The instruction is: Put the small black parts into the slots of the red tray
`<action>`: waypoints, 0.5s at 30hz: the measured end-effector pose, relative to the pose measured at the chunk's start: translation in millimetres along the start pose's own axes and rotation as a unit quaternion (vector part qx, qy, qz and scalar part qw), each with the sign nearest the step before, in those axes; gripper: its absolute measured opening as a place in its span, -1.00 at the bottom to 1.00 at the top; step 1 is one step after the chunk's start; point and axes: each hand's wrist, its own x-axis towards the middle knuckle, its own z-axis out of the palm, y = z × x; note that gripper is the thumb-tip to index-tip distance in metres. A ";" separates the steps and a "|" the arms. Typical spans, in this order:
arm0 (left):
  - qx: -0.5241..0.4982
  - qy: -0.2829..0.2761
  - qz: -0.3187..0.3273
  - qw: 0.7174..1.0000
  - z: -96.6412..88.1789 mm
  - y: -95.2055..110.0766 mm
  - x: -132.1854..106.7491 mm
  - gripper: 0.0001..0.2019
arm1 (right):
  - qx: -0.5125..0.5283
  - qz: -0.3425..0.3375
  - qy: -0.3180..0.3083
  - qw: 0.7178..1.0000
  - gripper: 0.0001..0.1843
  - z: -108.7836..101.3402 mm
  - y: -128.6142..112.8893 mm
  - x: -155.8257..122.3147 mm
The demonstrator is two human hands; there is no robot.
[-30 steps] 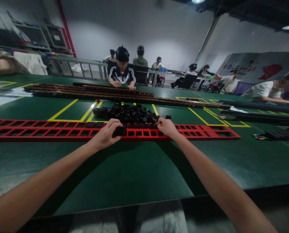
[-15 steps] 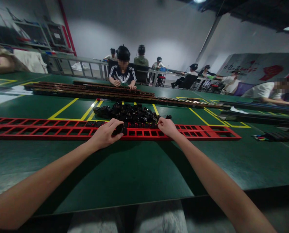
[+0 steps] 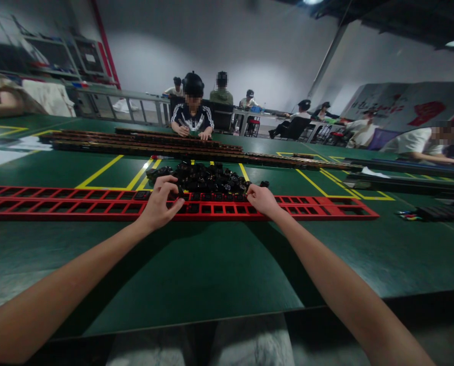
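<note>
So the left hand (image 3: 161, 203) is the one that's just moved: half a second ago it's wrapped around a black part (image 3: 193, 208) in the near row of the red frame (image 3: 227, 217), and now it's slid a bit left and its thumb and forefinger are parted in a loose C. There's something dark right by those fingertips, but honestly I can't tell if it's gripped or just behind them. The part it was on is now in plain sight in the near row, so my read is that this one's been let go there. The right hand (image 3: 263, 200) hasn't really budged: fingers curled in tight at the far row, by the end of a line of black parts (image 3: 219, 197), and I can't tell whether it's pinching one. The frame lies lengthwise along the worktop (image 3: 227, 269), set back from the near edge, with its left end running out of view. Just behind it sits a loose heap of black pieces (image 3: 207, 177), then a stack of long brown strips (image 3: 146, 143) toward the far edge, where a co-worker (image 3: 192, 114) sits with both hands at the strips.
</note>
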 end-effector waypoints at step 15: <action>0.008 -0.042 0.009 0.999 8.3 -9.4 -3.0 -0.69 | 0.000 -0.010 0.006 1.000 -0.81 2.7 4.4 1.6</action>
